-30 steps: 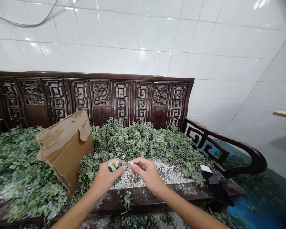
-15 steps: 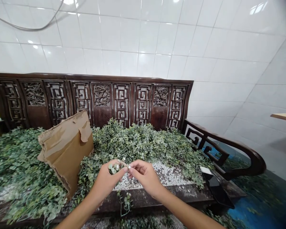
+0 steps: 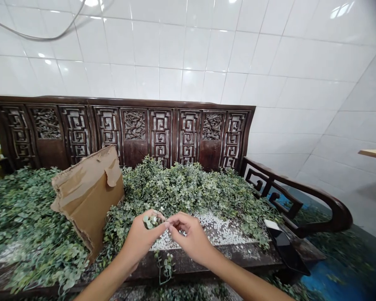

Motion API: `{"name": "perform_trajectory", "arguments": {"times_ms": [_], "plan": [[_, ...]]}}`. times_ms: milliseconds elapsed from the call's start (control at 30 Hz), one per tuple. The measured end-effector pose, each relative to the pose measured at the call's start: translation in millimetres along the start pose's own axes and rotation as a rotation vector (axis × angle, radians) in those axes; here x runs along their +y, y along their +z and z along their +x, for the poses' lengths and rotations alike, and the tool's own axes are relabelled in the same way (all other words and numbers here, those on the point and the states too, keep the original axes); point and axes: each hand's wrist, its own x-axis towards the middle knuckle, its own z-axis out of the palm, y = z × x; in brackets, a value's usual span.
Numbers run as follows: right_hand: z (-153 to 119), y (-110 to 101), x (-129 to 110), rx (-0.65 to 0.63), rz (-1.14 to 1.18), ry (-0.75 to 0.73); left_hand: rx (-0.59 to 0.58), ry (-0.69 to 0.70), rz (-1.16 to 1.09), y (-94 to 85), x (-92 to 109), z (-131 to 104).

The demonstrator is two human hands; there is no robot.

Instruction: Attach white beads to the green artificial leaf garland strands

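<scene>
In front of the bench seat, my left hand (image 3: 144, 234) is closed around a sprig of artificial greenery (image 3: 150, 221), whose round green leaves and a small white tip stick out above the thumb. My right hand (image 3: 189, 234) meets it fingertip to fingertip, thumb and index finger pinched at the sprig's stem end. Whatever lies between those right fingertips is hidden. Small white pellets (image 3: 221, 230) are scattered on the seat just behind both hands. Below the hands, a loose leafy sprig (image 3: 166, 267) hangs over the seat's front edge.
Piles of artificial greenery (image 3: 181, 184) cover much of the dark carved wooden bench (image 3: 134, 152). A torn cardboard sheet (image 3: 94, 196) stands upright at left. A black phone-like device (image 3: 285, 246) with a white block (image 3: 272, 225) lies near the right armrest (image 3: 326, 209).
The right fingertips have closed in against the left thumb, and the small white piece seen between them earlier is now covered. The left hand keeps its hold on the sprig.
</scene>
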Motion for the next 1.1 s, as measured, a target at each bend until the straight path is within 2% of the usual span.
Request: {"name": "perform_trajectory", "arguments": {"times_ms": [133, 300, 400, 533, 733, 900, 1100], "plan": [[1.8, 0.8, 1.7, -0.002, 0.154, 0.070, 0.014, 0.002, -0.013, -1.3, -1.7, 0.1], [4.4, -0.9, -3.3, -0.044, 0.427, 0.280, 0.043, 0.065, 0.059, -4.3, 2.4, 0.2], [4.8, -3.1, -8.0, -0.088, 0.541, 0.350, 0.033, 0.102, 0.090, -5.7, 5.8, -1.2], [4.6, -5.1, -11.4, -0.097, 0.557, 0.318, 0.003, 0.107, 0.128, -6.6, 7.5, -2.3], [4.0, -2.8, -15.8, 0.005, 0.443, 0.214, 0.033, 0.089, 0.150, -7.2, 8.7, -1.5], [3.3, 0.7, -15.8, 0.100, 0.339, 0.138, 0.012, 0.076, 0.107, -5.1, 7.9, -4.5], [3.7, 6.6, -10.4, 0.140, 0.359, 0.113, 0.020, 0.069, 0.079, -0.8, 6.2, -8.0]]}}
